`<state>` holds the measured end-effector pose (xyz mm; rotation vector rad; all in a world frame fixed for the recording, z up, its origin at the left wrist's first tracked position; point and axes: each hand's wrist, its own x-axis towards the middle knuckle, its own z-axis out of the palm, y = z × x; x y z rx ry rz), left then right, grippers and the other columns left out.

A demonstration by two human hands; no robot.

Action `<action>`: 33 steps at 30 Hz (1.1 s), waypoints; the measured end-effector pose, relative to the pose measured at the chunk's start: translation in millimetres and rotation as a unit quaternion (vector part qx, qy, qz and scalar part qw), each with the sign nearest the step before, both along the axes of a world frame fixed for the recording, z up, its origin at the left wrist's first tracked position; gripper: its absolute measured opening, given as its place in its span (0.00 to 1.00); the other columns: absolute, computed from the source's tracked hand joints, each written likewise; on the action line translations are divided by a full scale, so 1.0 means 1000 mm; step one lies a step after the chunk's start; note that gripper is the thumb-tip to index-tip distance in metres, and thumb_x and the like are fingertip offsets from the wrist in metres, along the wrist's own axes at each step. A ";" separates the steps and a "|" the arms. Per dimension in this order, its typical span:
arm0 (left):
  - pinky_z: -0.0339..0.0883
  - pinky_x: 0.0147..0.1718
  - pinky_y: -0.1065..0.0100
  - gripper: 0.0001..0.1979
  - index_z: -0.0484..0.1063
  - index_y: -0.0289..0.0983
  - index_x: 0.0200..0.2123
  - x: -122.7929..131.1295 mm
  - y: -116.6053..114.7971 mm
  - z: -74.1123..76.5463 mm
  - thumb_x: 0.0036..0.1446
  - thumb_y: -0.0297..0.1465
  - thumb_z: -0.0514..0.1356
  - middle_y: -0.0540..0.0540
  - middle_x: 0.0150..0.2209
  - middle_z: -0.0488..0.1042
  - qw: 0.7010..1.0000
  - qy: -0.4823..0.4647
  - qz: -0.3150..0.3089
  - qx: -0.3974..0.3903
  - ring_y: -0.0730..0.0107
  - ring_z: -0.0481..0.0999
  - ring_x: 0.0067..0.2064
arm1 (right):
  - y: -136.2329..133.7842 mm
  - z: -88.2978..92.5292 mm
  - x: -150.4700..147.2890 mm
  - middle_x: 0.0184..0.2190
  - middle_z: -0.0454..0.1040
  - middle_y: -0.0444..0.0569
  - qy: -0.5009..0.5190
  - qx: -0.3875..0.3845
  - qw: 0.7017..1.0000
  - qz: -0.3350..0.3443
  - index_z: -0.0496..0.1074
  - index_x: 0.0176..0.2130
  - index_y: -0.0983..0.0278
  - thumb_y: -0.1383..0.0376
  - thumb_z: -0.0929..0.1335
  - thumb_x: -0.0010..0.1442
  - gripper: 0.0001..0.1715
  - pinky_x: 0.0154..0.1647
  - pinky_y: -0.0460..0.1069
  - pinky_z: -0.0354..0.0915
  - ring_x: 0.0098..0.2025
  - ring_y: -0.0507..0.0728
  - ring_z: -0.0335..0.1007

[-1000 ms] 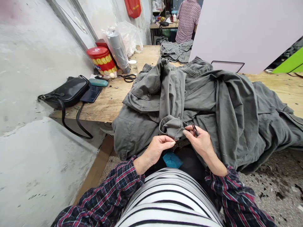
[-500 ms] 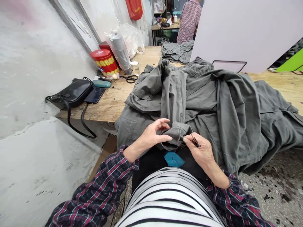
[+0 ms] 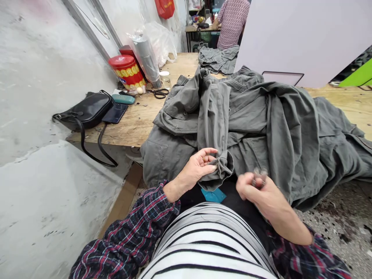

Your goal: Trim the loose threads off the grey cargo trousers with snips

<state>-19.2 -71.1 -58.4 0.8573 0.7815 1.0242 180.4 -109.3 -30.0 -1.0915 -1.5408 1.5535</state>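
In the head view, with places read as on a clock face centred on the open end (image 3: 223, 170) of a tube-like part of a grey garment (image 3: 241, 112), the left hand (image 3: 197, 168) comes in from nine o'clock, its fingers pinching the edge of that open end; the folds hide part of the grip. Whether the tube is a sleeve or a leg cannot be told. The right hand (image 3: 258, 192), smeared by motion, is at four o'clock, apart from the open end, its fingers closed around a small dark tool (image 3: 259, 178) too blurred to identify. The garment lies heaped over the near edge of the table (image 3: 142, 126), hiding much of the top, and runs off the picture at three o'clock. Just below the open end, between six and seven o'clock, part of a blue piece (image 3: 213, 195) shows on the dark lap, its upper edge covered by cloth. Toward ten o'clock lies a black bag (image 3: 87, 110), its strap hanging over the edge; scissors (image 3: 158, 93) lie toward eleven, near a red tin (image 3: 123, 66). At twelve, beyond another grey garment (image 3: 217, 58), a co-worker (image 3: 232, 23) is cut off by the top edge and partly screened by a pale panel (image 3: 296, 38) at one o'clock.
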 end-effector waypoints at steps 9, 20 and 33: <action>0.63 0.34 0.74 0.21 0.67 0.34 0.44 0.003 -0.008 0.009 0.43 0.26 0.65 0.50 0.29 0.70 0.995 0.074 0.004 0.062 0.77 0.69 0.31 | 0.030 -0.014 -0.033 0.20 0.61 0.42 -0.050 0.075 0.988 -0.127 0.70 0.24 0.64 0.56 0.69 0.50 0.14 0.25 0.46 0.53 0.24 0.49 0.53; 0.61 0.31 0.72 0.09 0.77 0.33 0.33 0.007 -0.011 0.018 0.49 0.32 0.61 0.47 0.28 0.74 0.958 0.238 -0.001 0.161 0.73 0.68 0.29 | 0.030 -0.001 -0.017 0.15 0.44 0.35 0.098 -0.124 0.986 -0.049 0.60 0.24 0.63 0.53 0.68 0.51 0.19 0.21 0.45 0.43 0.19 0.46 0.36; 0.64 0.35 0.72 0.12 0.77 0.35 0.39 0.008 -0.006 0.005 0.52 0.32 0.59 0.47 0.32 0.77 0.970 0.213 0.014 0.115 0.71 0.72 0.33 | 0.046 0.014 -0.015 0.18 0.55 0.38 -0.028 -0.055 0.996 0.058 0.62 0.25 0.64 0.49 0.66 0.53 0.21 0.19 0.45 0.40 0.19 0.45 0.41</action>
